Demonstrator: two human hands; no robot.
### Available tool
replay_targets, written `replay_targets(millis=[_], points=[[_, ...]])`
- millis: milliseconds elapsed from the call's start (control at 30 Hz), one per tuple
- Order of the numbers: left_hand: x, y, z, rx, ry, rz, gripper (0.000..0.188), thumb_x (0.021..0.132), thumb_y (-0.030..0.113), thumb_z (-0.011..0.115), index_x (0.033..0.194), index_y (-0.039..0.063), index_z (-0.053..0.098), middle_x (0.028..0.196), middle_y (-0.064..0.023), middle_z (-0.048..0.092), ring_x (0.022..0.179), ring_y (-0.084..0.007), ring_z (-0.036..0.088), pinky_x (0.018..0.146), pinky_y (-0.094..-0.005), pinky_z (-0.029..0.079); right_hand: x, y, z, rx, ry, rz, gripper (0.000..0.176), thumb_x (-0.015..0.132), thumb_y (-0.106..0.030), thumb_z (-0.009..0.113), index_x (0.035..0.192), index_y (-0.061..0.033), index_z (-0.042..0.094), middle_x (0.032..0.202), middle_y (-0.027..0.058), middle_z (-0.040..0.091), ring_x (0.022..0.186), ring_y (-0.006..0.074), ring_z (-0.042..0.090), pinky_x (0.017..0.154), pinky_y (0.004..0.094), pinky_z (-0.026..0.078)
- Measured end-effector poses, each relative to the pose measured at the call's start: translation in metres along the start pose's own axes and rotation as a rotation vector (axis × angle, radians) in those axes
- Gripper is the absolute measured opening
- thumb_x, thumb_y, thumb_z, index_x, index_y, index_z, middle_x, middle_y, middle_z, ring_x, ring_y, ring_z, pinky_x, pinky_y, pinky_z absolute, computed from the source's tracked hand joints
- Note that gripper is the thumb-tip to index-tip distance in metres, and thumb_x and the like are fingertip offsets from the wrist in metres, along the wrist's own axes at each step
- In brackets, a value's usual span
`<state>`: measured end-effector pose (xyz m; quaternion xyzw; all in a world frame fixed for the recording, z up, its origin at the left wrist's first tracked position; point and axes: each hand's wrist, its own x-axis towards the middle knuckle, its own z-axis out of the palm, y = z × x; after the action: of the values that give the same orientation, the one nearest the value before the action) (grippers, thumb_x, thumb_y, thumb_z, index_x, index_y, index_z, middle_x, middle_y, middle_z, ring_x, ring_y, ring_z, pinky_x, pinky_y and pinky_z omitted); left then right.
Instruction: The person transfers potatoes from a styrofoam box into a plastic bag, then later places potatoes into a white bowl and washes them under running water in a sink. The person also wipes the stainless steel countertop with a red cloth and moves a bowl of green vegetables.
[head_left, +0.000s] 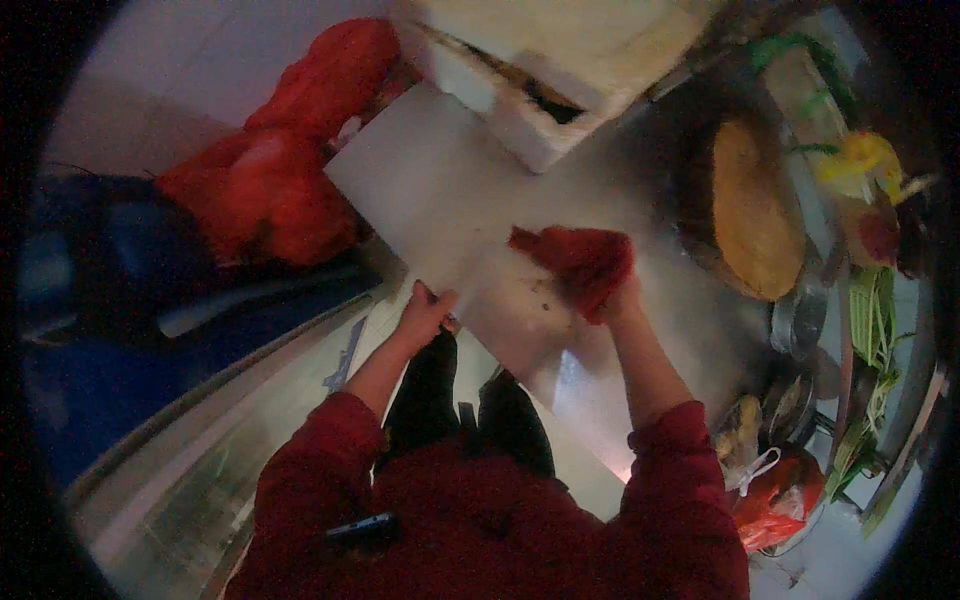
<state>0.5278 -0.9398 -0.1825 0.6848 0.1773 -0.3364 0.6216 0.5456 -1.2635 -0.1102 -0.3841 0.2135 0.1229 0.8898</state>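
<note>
My right hand (616, 304) is over the grey tabletop (450, 202), wrapped in or pressing on a bunched dark red cloth (585, 259). The cloth hides most of its fingers. Small dark crumbs (545, 306) lie on the surface just below the cloth. By the near left edge of the table is my left hand (429, 311), with thumb and fingers curled. Blur keeps me from telling whether it grips the edge or something small.
A pale box-like unit (555, 135) stands on the far side. To the right are a long tan oval object (754, 217), a metal pot (799, 322), green leafy stalks (874, 315) and a red plastic bag (787, 502). Red fabric (277, 180) is heaped at left, beside dark blue fabric (150, 375).
</note>
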Motion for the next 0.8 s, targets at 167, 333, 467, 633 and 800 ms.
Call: replay_targets(millis=[167,333,467,633,800], points=[[-0.009,0.009,-0.013,-0.06,-0.067,-0.108,0.038,0.1,0.03,0.063,0.122,0.001,0.053,0.097,-0.0097,0.064,0.072,-0.0157,0.062,0.065,-0.0313,0.053,0.072,-0.003,0.132,-0.685,-0.346,-0.343,0.071,0.103,-0.055,0.041,0.149,-0.0014,0.049,0.143,0.0131,0.059,0.13,0.026,0.055,0.111,0.0393,0.042],[-0.041,-0.043,-0.069,-0.071,-0.122,-0.208,0.034,0.101,0.025,0.062,0.126,0.004,0.054,0.096,-0.0056,0.065,0.076,-0.0144,0.062,0.065,-0.0283,0.05,0.194,0.105,0.257,-1.825,-0.117,-0.894,0.056,0.098,-0.036,0.052,0.148,-0.0106,0.051,0.158,0.0145,0.042,0.147,0.0326,0.037,0.124,0.0505,0.023],[-0.062,-0.068,-0.1,-0.015,-0.078,-0.3,0.032,0.098,0.017,0.062,0.126,0.005,0.055,0.097,-0.0053,0.065,0.078,-0.0144,0.061,0.067,-0.028,0.048,0.234,0.15,0.241,-1.781,-0.018,-1.004,0.056,0.097,-0.036,0.051,0.148,-0.0126,0.051,0.157,0.0141,0.044,0.149,0.0328,0.035,0.124,0.0532,0.02],[-0.052,-0.068,-0.114,-0.087,-0.121,-0.225,0.034,0.097,0.017,0.064,0.126,0.004,0.056,0.098,-0.0078,0.065,0.083,-0.0158,0.061,0.071,-0.0303,0.051,0.211,0.123,0.17,-1.882,0.237,-0.791,0.055,0.093,-0.026,0.055,0.144,-0.0074,0.053,0.152,0.0169,0.049,0.143,0.0342,0.043,0.12,0.0536,0.029],[-0.039,-0.064,-0.093,-0.155,-0.133,-0.205,0.029,0.097,0.016,0.065,0.122,0.003,0.058,0.095,-0.0079,0.067,0.08,-0.0151,0.061,0.069,-0.0305,0.051,0.09,0.084,0.082,-1.902,0.399,-0.482,0.056,0.088,-0.014,0.062,0.142,-0.0016,0.051,0.147,0.0235,0.049,0.137,0.0412,0.046,0.117,0.0488,0.034]])
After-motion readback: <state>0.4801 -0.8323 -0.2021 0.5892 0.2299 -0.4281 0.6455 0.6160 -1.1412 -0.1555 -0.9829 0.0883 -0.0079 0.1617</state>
